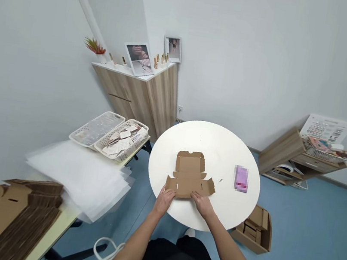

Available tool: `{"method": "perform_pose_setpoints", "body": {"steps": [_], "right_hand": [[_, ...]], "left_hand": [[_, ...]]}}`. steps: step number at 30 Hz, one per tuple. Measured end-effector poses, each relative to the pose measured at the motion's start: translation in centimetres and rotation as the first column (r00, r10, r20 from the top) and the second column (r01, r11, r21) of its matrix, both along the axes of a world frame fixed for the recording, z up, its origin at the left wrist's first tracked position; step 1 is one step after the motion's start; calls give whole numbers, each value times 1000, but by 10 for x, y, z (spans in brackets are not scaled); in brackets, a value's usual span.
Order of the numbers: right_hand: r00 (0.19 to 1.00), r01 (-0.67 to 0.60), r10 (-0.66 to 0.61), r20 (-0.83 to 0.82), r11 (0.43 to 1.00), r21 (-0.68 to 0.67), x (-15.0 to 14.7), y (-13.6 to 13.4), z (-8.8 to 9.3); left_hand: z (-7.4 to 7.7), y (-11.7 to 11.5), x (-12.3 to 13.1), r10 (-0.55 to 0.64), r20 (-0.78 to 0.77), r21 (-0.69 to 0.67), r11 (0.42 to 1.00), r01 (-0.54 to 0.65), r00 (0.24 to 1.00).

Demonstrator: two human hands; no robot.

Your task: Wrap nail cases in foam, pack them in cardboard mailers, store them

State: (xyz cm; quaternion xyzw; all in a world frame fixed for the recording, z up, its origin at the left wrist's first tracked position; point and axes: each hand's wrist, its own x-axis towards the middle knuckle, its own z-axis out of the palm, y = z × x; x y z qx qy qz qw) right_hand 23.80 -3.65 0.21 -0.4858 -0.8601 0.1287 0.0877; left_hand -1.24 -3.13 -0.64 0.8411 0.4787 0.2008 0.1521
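Brown cardboard mailer box (188, 176) lies flat under both hands' grip: left hand (164, 200), right hand (202, 204).

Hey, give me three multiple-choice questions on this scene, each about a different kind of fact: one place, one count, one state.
1. Where is the cardboard box blank?
A. Blue floor
B. Wooden cabinet
C. Round white table

2. How many perforated baskets stand on the side table?
A. One
B. Two
C. Four

3. What state is the blank in?
A. Unfolded, flaps spread
B. Closed into a box
C. Taped shut

Answers:
1. C, it lies on the tabletop.
2. B, two sit side by side.
3. A, its flaps lie open, with the left hand and right hand at its near edge.
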Motion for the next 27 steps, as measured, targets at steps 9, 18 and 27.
{"method": "perform_pose_setpoints", "body": {"steps": [9, 18, 27], "right_hand": [[998, -22, 28, 57, 993, -112, 12, -19, -14], [980, 178, -132, 146, 911, -371, -7, 4, 19], [957, 287, -232, 174, 849, -444, -14, 29, 22]], "left_hand": [[-22, -22, -4, 102, -73, -54, 993, -106, 992], [-5, -4, 4, 117, -252, 74, 992, -102, 960], [-16, 5, 47, -183, -197, 13, 982, 189, 963]]}}
